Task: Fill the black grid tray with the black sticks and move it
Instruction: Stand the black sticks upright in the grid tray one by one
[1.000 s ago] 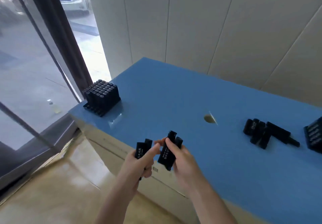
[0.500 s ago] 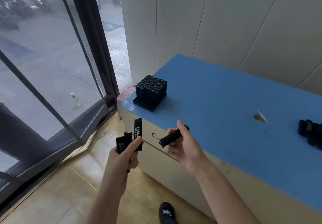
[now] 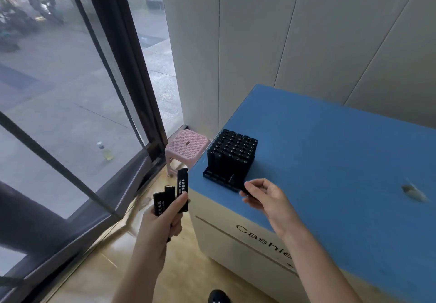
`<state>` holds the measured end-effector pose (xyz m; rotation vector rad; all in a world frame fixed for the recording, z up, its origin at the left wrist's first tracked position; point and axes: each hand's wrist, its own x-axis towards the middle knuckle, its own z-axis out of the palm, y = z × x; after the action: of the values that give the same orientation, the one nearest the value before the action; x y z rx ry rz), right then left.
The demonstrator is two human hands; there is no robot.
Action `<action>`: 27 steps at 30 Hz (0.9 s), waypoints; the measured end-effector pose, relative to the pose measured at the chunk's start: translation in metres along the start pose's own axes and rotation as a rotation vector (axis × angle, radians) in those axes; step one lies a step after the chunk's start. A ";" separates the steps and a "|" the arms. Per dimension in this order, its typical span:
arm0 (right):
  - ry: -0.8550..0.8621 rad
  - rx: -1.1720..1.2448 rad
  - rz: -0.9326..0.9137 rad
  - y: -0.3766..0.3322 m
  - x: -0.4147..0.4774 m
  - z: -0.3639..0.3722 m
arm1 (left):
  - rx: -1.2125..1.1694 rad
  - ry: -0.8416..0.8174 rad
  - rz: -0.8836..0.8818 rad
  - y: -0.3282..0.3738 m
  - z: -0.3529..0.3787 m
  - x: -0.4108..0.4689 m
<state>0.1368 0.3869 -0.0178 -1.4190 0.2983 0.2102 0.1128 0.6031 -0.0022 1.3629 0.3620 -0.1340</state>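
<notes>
The tray (image 3: 232, 158) at the counter's (image 3: 330, 161) near left corner is nearly full, with only its front row bare; the left hand (image 3: 160, 227) grips three spare sticks (image 3: 182, 189), the right hand (image 3: 266, 199) pinches seemingly another there, and moving remains.

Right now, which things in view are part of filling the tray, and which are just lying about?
Job: tray, nearly full, on the counter; three sticks in the left hand; right hand at the tray's front edge, pinching one more stick.
Lying about: pink stool; bottle outside the glass; shoe on the floor.
</notes>
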 end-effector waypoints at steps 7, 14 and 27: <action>-0.064 -0.033 0.053 0.000 0.024 0.015 | 0.056 -0.062 -0.051 0.006 -0.007 0.049; 0.074 0.066 -0.028 0.003 0.030 0.026 | 0.100 -0.213 -0.111 0.016 -0.007 0.090; 0.636 -0.465 -0.409 0.008 0.053 0.064 | 0.221 -0.495 -0.117 0.037 -0.024 0.145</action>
<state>0.1897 0.4492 -0.0348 -1.9534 0.4877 -0.5530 0.2562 0.6504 -0.0191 1.4716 0.0085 -0.6104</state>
